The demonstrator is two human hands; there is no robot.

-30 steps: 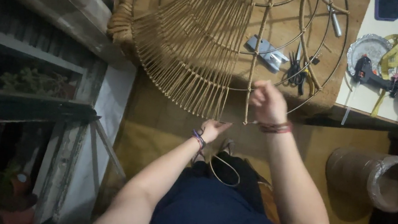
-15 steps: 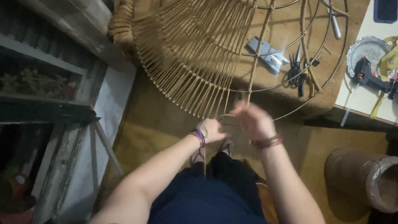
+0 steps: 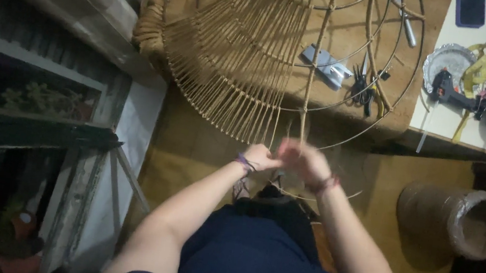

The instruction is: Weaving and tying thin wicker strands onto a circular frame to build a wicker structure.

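Both hands meet at the lower rim of the frame (image 3: 278,54), left hand (image 3: 260,156) and right hand (image 3: 305,160) blurred, fingers apparently pinching the cord (image 3: 303,125); the exact grip cannot be told. If tension slips, the wrap may loosen or gap. The frame is a round wire ring, half-strung with tan radial cords, leaning above the hands.

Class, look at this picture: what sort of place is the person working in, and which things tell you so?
Probably a home craft workshop. A half-woven cane frame lies on a wooden worktable, both hands work at its rim, and a glue gun and pliers lie nearby.
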